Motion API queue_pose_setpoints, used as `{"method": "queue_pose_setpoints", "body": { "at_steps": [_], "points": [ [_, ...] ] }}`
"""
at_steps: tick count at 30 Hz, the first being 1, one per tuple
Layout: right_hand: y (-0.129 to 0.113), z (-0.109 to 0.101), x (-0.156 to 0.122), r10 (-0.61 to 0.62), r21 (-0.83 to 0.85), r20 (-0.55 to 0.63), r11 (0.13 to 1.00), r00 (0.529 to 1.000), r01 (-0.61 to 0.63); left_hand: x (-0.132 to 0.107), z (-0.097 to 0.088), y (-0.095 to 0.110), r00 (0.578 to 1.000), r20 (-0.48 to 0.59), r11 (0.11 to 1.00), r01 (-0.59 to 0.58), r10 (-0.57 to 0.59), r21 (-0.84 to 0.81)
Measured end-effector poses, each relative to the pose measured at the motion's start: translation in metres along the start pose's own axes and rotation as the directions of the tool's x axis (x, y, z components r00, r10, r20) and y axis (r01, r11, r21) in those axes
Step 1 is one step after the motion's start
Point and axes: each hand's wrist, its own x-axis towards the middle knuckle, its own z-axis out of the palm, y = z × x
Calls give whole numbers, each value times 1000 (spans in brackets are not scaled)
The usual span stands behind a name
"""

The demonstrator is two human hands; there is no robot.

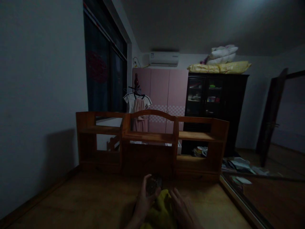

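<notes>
My left hand (146,197) is wrapped round a dark, rounded object (153,184) with a faint glassy sheen; the dim light hides its exact kind. Below it, a yellow-green cloth (162,211) hangs bunched between my two hands. Its top edge reaches the underside of the dark object. At the cloth's right side is my right hand (182,205), its fingers stretched out and angled toward the cloth. Whether those fingertips touch the cloth is hard to see. Both hands are low in the middle of the view, above a wooden surface (105,194).
A wooden shelf unit (149,137) spans the far edge of the surface. A wall (43,95) and window (105,63) stand on the left. Behind are hanging clothes (138,103), a pink wardrobe (159,86) and a dark cabinet (228,105). A raised edge (238,200) borders the right.
</notes>
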Motion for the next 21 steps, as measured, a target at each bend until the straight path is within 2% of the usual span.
{"method": "queue_pose_setpoints", "body": {
  "at_steps": [3, 5, 9, 13, 17, 19, 21],
  "points": [
    [-1, 0, -1, 63, -63, 53, 996, 997, -60, -1, 1, -5, 998, -57, 1000, -14, 14, -4],
    [-1, 0, -2, 113, -49, 39, 993, 993, -111, -1, 1, -7, 996, -84, 1000, -29, 30, 7],
    [0, 7, -4, 149, 19, 16, 989, 989, -149, -6, -1, -14, 992, -102, 986, -61, 77, 153],
    [-1, 16, -7, 157, 115, 7, 981, 988, -157, -17, -2, -20, 975, -32, 924, -197, 220, 328],
    [-4, 19, -9, 142, 225, -33, 966, 989, -131, -23, -3, -21, 916, 89, 798, -387, 392, 463],
    [-4, 18, -9, 170, 284, -48, 947, 984, -150, -24, -4, -20, 895, 133, 754, -433, 427, 493],
    [-3, 17, -10, 189, 332, -31, 928, 981, -169, -25, -5, -19, 895, 146, 743, -433, 421, 511]
  ]
}}
